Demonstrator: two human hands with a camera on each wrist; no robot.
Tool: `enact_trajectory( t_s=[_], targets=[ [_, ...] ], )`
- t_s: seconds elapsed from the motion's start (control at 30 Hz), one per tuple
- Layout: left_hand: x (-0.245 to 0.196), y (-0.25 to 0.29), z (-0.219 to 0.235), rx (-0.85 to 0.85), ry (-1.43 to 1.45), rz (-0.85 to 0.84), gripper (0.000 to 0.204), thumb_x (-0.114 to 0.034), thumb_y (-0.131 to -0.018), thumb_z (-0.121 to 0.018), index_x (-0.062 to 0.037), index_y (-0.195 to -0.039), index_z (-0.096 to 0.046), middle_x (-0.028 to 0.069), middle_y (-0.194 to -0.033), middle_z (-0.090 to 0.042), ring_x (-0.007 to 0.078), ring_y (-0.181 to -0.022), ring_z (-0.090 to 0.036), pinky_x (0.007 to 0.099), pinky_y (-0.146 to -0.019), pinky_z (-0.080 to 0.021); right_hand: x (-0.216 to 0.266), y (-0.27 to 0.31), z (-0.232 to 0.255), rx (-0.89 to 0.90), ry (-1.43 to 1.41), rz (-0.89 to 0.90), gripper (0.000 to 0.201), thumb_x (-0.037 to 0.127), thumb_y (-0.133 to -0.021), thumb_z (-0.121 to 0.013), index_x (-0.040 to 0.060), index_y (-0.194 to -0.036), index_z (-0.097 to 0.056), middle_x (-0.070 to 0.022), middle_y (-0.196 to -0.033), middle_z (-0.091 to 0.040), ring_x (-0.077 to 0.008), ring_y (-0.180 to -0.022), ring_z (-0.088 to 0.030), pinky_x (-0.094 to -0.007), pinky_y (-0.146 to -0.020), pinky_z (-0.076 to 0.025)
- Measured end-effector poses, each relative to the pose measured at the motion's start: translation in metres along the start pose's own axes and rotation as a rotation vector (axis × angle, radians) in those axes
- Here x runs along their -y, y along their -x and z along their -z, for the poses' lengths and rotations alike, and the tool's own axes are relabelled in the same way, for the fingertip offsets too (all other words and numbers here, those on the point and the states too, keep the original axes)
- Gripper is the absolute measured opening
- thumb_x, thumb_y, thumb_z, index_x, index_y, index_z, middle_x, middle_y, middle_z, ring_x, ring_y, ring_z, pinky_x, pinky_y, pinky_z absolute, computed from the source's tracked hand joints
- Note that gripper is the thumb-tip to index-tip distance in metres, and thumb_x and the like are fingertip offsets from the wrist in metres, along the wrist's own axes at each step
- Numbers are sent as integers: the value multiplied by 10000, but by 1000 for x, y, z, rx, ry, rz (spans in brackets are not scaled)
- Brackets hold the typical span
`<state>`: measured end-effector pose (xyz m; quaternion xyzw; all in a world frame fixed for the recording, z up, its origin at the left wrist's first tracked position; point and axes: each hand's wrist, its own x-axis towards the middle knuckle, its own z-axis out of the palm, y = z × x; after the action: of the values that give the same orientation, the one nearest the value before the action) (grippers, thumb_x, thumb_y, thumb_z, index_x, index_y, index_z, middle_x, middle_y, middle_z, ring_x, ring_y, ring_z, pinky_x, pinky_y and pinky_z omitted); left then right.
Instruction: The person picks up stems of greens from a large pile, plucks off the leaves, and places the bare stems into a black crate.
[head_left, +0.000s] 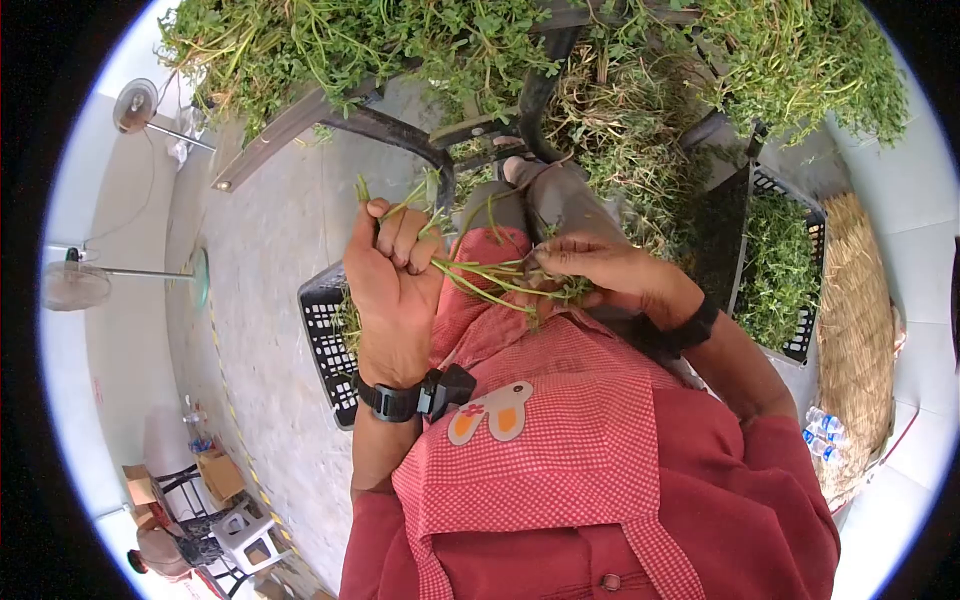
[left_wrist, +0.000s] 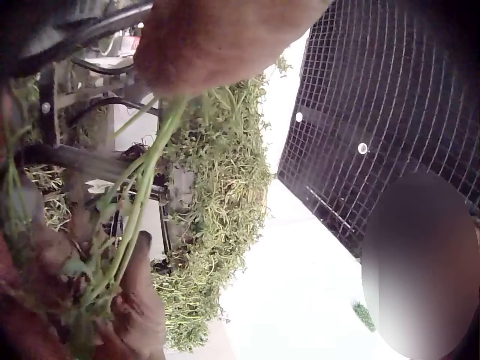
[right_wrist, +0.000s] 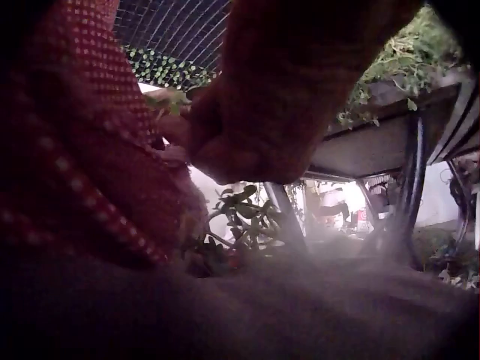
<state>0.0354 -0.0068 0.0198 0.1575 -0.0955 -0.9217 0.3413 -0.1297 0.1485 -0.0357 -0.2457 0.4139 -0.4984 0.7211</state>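
A small bunch of green stems [head_left: 490, 275] runs between my two hands above my lap. My left hand [head_left: 395, 265] grips the stalk ends in a fist, thumb side up. My right hand [head_left: 590, 265] pinches the leafy end of the same stems against my red checked apron [head_left: 560, 400]. In the left wrist view the stems [left_wrist: 139, 202] slant down from my left hand [left_wrist: 217, 37] to my right hand [left_wrist: 127, 300]. The right wrist view shows my right hand [right_wrist: 277, 97] curled, dark and close, beside the apron [right_wrist: 67, 135].
A big heap of greens [head_left: 420, 40] lies on a metal-framed rack [head_left: 330, 115] ahead. One black mesh crate [head_left: 325, 330] stands by my left knee; another crate [head_left: 790, 260] at the right holds greens. A straw mat [head_left: 855, 330] and water bottles [head_left: 825, 425] lie far right.
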Motion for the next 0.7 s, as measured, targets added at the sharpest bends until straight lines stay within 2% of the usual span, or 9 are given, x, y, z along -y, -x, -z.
enact_trajectory(
  t_s=[0.03, 0.13, 0.23, 0.33, 0.43, 0.47, 0.53, 0.63, 0.7],
  targets=[
    [0, -1, 0, -34, -30, -36, 175, -126, -936, -396, -67, -785, -464, -57, -527, -213, 60, -434, -180, 228, -383, -142, 2, 1, -1, 61, 91, 3, 356, 358, -903, -538, 22, -998, -607, -37, -926, -650, -81, -756, -613, -189, -638, -490],
    [1, -3, 5, -93, -77, -82, 185, -140, -936, -395, -75, -776, -461, -60, -520, -216, 60, -432, -186, 226, -383, -149, -3, -2, -4, 58, 185, 71, 387, 333, -884, -582, 3, -1087, -592, -20, -932, -637, -63, -761, -589, -192, -653, -475],
    [3, -5, 11, -126, -110, -92, 188, -156, -934, -403, -86, -768, -459, -64, -518, -221, 62, -430, -186, 223, -383, -156, 2, -3, -14, 42, 188, 107, 340, 234, -852, -637, -25, -1066, -583, -18, -870, -617, -72, -743, -577, -196, -647, -466],
    [5, -4, 8, -144, -129, -95, 190, -162, -931, -408, -92, -761, -458, -66, -518, -224, 64, -430, -184, 222, -383, -159, -3, -10, -14, 12, 283, 183, 343, 207, -838, -654, -33, -1073, -587, -16, -852, -616, -68, -736, -574, -207, -637, -468],
    [6, -4, 7, -157, -140, -101, 197, -166, -931, -408, -93, -755, -457, -65, -520, -221, 66, -430, -182, 225, -383, -156, 3, -11, -16, 29, 389, 130, 314, 187, -835, -650, -38, -1048, -598, -18, -844, -622, -67, -733, -576, -213, -639, -468],
    [7, -3, 7, -162, -150, -107, 202, -170, -933, -407, -93, -753, -456, -64, -521, -218, 67, -430, -181, 227, -382, -154, 1, -12, -16, 30, 390, 129, 314, 187, -835, -650, -38, -1048, -598, -18, -844, -622, -67, -733, -576, -213, -639, -468],
    [7, -2, 6, -160, -134, -99, 208, -177, -936, -406, -93, -752, -456, -63, -522, -215, 68, -429, -179, 229, -381, -152, -5, -15, -14, 8, 178, 91, 284, 205, -821, -644, -20, -994, -629, 6, -761, -609, -52, -664, -541, -201, -586, -432],
    [8, -2, 5, -146, -114, -84, 216, -186, -940, -403, -92, -753, -457, -62, -523, -211, 69, -428, -176, 231, -378, -149, -7, -14, -11, 39, 62, 36, 249, 197, -823, -642, -16, -952, -633, 15, -732, -594, -43, -624, -527, -192, -532, -404],
    [9, -1, 5, -135, -108, -80, 217, -188, -941, -402, -91, -754, -457, -61, -523, -211, 70, -427, -176, 231, -377, -149, -9, -16, -10, 43, 66, 59, 245, 194, -825, -640, -14, -954, -632, 17, -727, -590, -37, -614, -520, -186, -519, -393]
  ],
)
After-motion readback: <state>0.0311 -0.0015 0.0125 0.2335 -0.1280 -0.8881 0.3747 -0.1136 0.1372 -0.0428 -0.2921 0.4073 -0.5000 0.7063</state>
